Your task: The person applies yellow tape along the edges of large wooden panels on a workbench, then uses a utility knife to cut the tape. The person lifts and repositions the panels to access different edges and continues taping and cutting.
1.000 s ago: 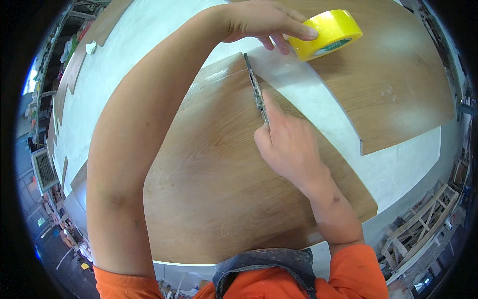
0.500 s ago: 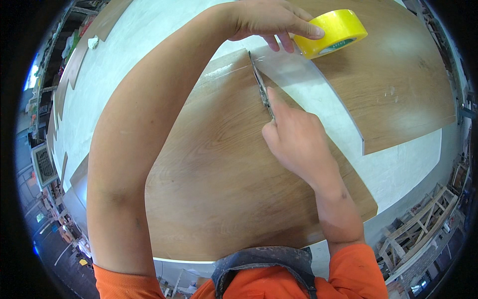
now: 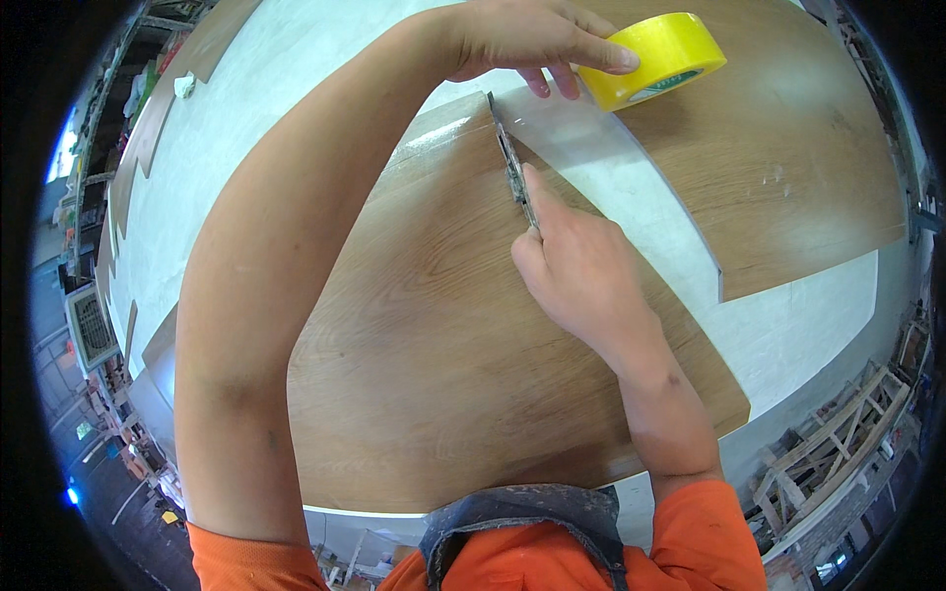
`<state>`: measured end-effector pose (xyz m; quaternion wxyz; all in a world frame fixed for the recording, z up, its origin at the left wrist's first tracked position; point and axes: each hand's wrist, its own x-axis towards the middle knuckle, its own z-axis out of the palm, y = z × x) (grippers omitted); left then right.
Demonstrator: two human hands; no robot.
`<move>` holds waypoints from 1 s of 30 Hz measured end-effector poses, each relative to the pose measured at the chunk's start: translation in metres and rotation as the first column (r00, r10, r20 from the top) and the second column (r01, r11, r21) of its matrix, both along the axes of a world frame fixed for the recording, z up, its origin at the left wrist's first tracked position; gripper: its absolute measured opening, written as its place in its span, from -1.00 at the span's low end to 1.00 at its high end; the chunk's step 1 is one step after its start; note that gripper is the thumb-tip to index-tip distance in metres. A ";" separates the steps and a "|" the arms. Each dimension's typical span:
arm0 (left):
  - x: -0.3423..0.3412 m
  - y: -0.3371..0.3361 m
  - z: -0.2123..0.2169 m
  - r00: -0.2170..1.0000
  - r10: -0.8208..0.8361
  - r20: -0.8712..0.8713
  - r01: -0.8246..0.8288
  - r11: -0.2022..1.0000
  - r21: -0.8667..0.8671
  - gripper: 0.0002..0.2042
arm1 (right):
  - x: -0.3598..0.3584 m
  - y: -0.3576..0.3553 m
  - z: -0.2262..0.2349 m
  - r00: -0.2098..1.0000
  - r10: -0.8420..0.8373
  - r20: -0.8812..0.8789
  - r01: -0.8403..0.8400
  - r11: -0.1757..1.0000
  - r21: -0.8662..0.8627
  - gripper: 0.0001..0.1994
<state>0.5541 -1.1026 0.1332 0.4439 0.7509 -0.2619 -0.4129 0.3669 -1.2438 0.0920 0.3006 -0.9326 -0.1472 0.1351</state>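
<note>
My left hand (image 3: 532, 41) reaches across to the far side and is closed on a roll of yellow packing tape (image 3: 665, 61), thumb on its outer face. My right hand (image 3: 583, 261) grips a metal utility knife (image 3: 513, 169), index finger stretched along it. The knife's tip lies at the far corner of a wood-grain board (image 3: 434, 364), beside its right edge. Across that board's far end runs a shiny clear strip of tape (image 3: 434, 145). Part of the board is hidden under my left arm.
A second wood-grain board (image 3: 788, 177) lies to the right on the pale work surface (image 3: 798, 320). More wood-grain pieces (image 3: 148, 148) line the far left edge, near a small crumpled white scrap (image 3: 184, 86). A wooden frame (image 3: 833, 443) stands below at right.
Both hands keep their grips. The knife, my right hand and the tape roll sit very slightly higher in view, and the boards have shifted slightly too.
</note>
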 end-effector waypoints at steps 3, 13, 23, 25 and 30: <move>0.003 0.000 -0.014 1.000 0.026 0.001 -0.026 0.999 0.043 -0.53 | 0.002 0.003 0.002 0.998 0.025 -0.058 -0.027 0.999 -0.039 -0.43; -0.006 -0.008 -0.012 0.998 0.055 -0.019 -0.053 0.996 0.068 -0.57 | -0.030 -0.016 0.003 0.995 0.089 0.038 -0.084 0.990 -0.116 -0.40; -0.037 -0.024 -0.007 0.959 0.087 0.271 -0.125 0.984 0.127 -0.41 | -0.076 -0.040 0.036 0.970 0.103 -0.220 -0.147 0.970 -0.194 -0.37; -0.048 -0.034 0.003 0.932 0.056 0.359 -0.131 0.973 0.188 -0.47 | -0.090 -0.053 0.053 0.952 0.069 -0.297 -0.126 0.976 -0.176 -0.37; -0.115 -0.054 0.015 0.890 0.095 0.446 -0.247 0.923 0.296 -0.53 | -0.146 -0.103 0.084 0.867 0.123 -0.483 -0.102 0.992 0.070 -0.36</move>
